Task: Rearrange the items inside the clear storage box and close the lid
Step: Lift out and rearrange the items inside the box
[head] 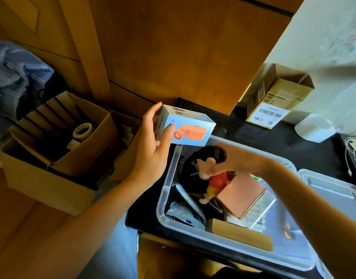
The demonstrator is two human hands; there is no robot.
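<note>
The clear storage box stands open on a black surface, its lid lying beside it on the right. My left hand holds a light blue carton with an orange picture above the box's far left corner. My right hand reaches into the box and grips the dark-haired head of a small doll with a red and yellow body. Inside the box also lie a pink carton, a wooden block and several flat packets.
An open cardboard box holding dividers and a tape roll sits at left, with blue cloth behind it. A wooden door stands ahead. A brown carton with barcode labels and a white roll lie far right.
</note>
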